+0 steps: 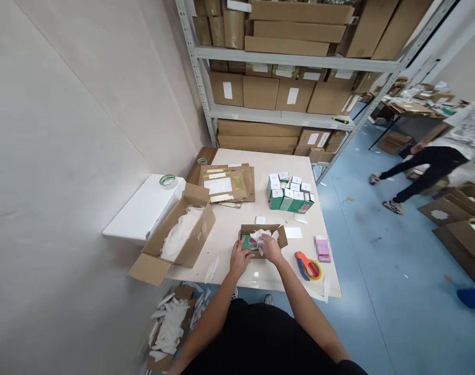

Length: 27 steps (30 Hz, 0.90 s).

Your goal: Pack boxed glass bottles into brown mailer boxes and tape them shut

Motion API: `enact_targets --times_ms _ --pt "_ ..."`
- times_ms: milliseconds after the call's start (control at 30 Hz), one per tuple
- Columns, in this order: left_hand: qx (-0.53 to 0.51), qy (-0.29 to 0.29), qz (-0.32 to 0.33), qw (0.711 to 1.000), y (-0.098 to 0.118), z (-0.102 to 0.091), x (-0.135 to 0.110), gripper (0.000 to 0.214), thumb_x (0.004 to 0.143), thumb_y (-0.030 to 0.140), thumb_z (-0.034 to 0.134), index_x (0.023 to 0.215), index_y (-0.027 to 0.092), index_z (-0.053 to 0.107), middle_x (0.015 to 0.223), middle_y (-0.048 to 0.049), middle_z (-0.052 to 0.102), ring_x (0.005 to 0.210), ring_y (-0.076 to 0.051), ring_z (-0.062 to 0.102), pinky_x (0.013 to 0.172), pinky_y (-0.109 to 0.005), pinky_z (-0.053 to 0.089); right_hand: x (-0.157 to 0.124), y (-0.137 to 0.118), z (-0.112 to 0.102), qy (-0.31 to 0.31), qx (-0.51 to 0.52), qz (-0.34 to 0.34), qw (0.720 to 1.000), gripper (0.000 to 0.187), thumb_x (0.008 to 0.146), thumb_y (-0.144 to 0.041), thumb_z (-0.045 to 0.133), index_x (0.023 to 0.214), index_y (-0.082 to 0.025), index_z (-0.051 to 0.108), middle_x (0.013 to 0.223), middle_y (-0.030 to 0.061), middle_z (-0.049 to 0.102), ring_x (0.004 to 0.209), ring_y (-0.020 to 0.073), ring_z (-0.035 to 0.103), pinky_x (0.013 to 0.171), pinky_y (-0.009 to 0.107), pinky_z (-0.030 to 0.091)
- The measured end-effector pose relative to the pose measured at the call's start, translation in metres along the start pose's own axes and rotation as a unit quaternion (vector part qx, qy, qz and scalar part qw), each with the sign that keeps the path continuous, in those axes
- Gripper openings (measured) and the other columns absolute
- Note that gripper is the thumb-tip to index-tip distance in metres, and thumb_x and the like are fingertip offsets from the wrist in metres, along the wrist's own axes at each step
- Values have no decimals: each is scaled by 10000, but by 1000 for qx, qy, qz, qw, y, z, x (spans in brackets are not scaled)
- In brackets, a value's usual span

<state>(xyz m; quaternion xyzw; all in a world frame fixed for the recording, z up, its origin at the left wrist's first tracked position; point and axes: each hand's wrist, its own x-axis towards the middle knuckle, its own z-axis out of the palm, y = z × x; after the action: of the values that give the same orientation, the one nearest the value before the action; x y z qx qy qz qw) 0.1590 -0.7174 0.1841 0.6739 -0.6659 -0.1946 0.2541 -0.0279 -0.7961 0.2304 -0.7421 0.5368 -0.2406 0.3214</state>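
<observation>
A small open cardboard box [283, 240] sits near the front edge of the table. Inside it lie a green box [250, 242] with a pink patch and some crumpled white packing paper [274, 235]. My left hand [239, 257] grips the left end of the cardboard box, its fingertips reaching over the rim by the green box. With bent fingers my right hand [270, 248] holds the packing paper down in the box; its fingertips are partly hidden in the paper.
Several green-and-white boxes [287, 199] stand at the back right, flattened cardboard [247, 182] at the back left. An orange tape dispenser [303, 260] lies right. A large carton [200, 234] of white paper stands left. Shelving [296, 58] rises behind; a person [440, 156] walks at right.
</observation>
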Motion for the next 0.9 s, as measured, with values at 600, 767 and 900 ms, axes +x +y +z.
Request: enact_targets --times_ms 600,767,900 --pt "-148 -41 -254 955 -91 -3 28 828 863 470 737 1569 192 405 1569 -168 521 1450 -329 503 1147 -445 458 -34 44 13 174 -13 256 951 743 865 -369 552 1560 -131 436 1618 174 429 1512 350 392 1203 489 402" --pt "-210 -24 -241 947 -95 -10 32 572 948 457 607 1452 191 559 1255 -133 746 1158 -287 715 989 -400 561 -57 60 25 165 10 295 941 807 845 -411 571 1577 -116 402 1541 189 530 1464 365 466 1187 501 415" --pt "-149 -26 -87 985 -83 -16 33 535 982 444 536 1472 229 566 1500 -104 602 1392 -275 563 1156 -413 458 -65 59 34 126 1 265 956 802 869 -409 549 1600 -129 372 1562 167 521 1473 334 468 1193 474 412"
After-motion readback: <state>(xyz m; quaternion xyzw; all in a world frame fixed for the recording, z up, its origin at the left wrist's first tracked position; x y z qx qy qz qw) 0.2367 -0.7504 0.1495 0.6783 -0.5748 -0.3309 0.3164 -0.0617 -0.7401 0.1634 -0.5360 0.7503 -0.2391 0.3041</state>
